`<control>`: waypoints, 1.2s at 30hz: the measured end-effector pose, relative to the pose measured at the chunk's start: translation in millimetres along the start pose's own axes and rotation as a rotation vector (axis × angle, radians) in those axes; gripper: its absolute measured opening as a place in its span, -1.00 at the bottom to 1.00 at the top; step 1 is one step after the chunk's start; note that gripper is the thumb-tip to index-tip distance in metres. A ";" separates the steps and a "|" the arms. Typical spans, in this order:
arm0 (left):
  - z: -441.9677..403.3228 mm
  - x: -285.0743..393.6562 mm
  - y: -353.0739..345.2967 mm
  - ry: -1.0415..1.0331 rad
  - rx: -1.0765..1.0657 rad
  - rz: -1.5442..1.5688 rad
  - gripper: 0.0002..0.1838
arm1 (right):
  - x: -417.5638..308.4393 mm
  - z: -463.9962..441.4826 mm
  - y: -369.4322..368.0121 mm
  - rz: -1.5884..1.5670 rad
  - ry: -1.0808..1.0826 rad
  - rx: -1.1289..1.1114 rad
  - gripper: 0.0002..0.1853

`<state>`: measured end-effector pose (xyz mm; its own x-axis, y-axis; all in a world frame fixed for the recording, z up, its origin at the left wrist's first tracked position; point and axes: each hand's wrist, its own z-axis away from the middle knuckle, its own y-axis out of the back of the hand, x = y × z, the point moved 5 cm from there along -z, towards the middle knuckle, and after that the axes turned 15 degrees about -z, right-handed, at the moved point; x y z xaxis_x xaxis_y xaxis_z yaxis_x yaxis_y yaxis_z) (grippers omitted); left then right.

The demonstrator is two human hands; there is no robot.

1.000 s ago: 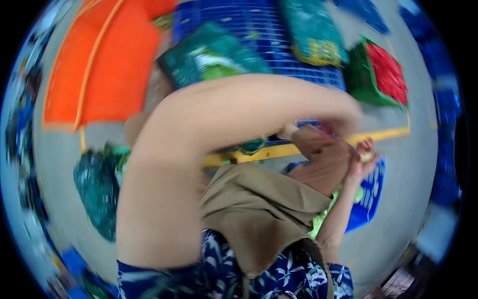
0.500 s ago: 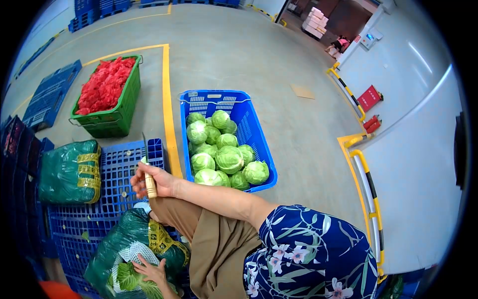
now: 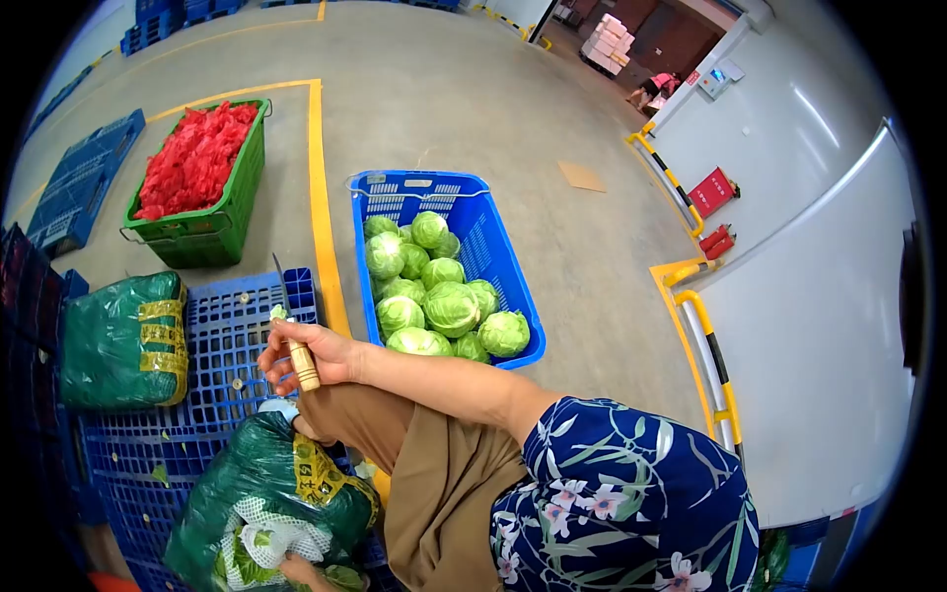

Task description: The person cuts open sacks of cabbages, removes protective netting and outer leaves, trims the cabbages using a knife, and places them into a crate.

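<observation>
My right hand (image 3: pixel 314 357) is closed around the wooden handle of a knife (image 3: pixel 304 367), its blade pointing up and away over the blue pallet. A small pale-green scrap (image 3: pixel 278 313) shows by the thumb. At the bottom, my left hand (image 3: pixel 304 572) is partly cut off by the frame, its fingers pinching a white foam net (image 3: pixel 286 539). Cabbage leaves (image 3: pixel 253 567) show through and beside this net. They lie on the opening of a green plastic bag (image 3: pixel 222 483) with yellow printed tape, close to my leg.
A blue crate (image 3: pixel 533 340) of several cabbages (image 3: pixel 452 309) stands beyond my right arm. A second taped green bag (image 3: pixel 109 345) lies on the blue pallet (image 3: pixel 232 340). Behind is a green crate (image 3: pixel 252 178) of red bags. Yellow-black rails (image 3: pixel 715 360) line the right wall.
My left hand, spread over the cabbage leaves before, has shifted down and now gathers the white net over them. My right hand keeps the knife in nearly the same place. The view has shifted slightly.
</observation>
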<state>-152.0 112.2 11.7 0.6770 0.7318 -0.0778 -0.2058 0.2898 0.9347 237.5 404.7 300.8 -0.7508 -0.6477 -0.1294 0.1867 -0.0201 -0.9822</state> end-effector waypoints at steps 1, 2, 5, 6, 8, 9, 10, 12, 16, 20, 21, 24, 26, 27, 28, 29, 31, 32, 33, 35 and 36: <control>18.4 17.5 23.9 -0.054 0.048 0.048 -0.68 | -1.6 -2.3 0.9 0.013 -0.007 0.005 -0.62; 29.3 21.9 35.6 -0.102 0.092 0.094 -0.70 | -3.5 -0.7 0.5 0.023 -0.020 0.014 -0.63; -7.8 4.5 -42.0 0.135 0.079 -0.027 -0.66 | 5.7 -8.3 17.1 -0.079 -0.167 -0.042 -0.68; -10.4 12.8 -52.1 0.017 0.080 0.056 -0.69 | 6.6 -1.8 6.0 -0.162 -0.184 -0.045 -0.73; 15.3 46.0 -13.5 0.034 0.319 -0.050 -0.71 | 32.5 -25.0 -6.3 -0.233 -0.315 0.018 -0.76; 34.1 -25.4 -41.2 0.213 0.288 -0.122 -0.74 | 49.0 -32.9 -8.4 -0.058 -0.307 0.107 -0.74; 30.9 -0.3 -36.6 0.108 0.307 -0.251 -0.79 | 33.5 -30.4 -8.8 0.170 -0.133 0.199 -0.70; 24.1 29.8 -8.3 0.043 0.161 -0.274 -0.79 | 41.9 -34.6 -9.1 0.504 -0.030 0.282 -0.65; 0.5 23.9 -20.9 0.032 -0.016 0.027 -0.71 | 167.9 -49.4 10.8 0.668 -0.251 0.457 -0.65; -4.3 17.4 -5.6 0.036 -0.086 0.172 -0.59 | 299.3 -88.4 44.4 0.759 -0.421 0.269 -0.77; -5.9 11.4 -9.5 0.006 -0.148 0.174 -0.56 | 335.4 -98.7 58.1 0.693 -0.476 0.261 -0.79; -25.5 -28.5 17.2 -0.219 -0.351 0.622 -0.52 | 404.5 -135.1 118.7 0.636 -0.497 0.227 -0.80; -35.3 -70.5 83.3 -0.076 -0.199 0.826 -0.51 | 435.7 -153.5 150.5 0.576 -0.479 0.282 -0.81; -46.0 -91.1 99.3 0.124 -0.118 0.831 -0.52 | 448.1 -160.3 164.5 0.512 -0.465 0.322 -0.81; -63.4 -108.6 101.4 0.178 0.023 0.797 -0.57 | 460.6 -167.1 177.3 0.448 -0.449 0.360 -0.82; -79.6 -122.0 96.8 0.231 0.160 0.762 -0.60 | 470.0 -170.4 191.3 0.521 -0.486 0.393 -0.82; -114.1 -131.6 78.2 0.216 0.209 0.643 -0.61 | 485.5 -175.4 222.3 0.671 -0.559 0.462 -0.82; -125.1 -132.5 75.2 0.205 0.232 0.583 -0.62 | 489.1 -174.2 235.7 0.782 -0.516 0.545 -0.82; -134.5 -133.4 67.4 0.237 0.181 0.492 -0.62 | 489.6 -171.0 247.6 0.910 -0.499 0.577 -0.82; -148.7 -131.0 60.6 0.300 0.080 0.313 -0.62 | 494.8 -164.1 247.1 1.008 -0.502 0.614 -0.78; -152.8 -126.6 54.9 0.279 0.036 0.202 -0.56 | 501.1 -165.3 261.2 0.952 -0.456 0.597 -0.74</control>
<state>-357.0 129.7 19.8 0.4051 0.9140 0.0229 -0.2873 0.1035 0.9522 -194.7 200.7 -43.1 0.1153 -0.8007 -0.5878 0.8953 0.3401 -0.2876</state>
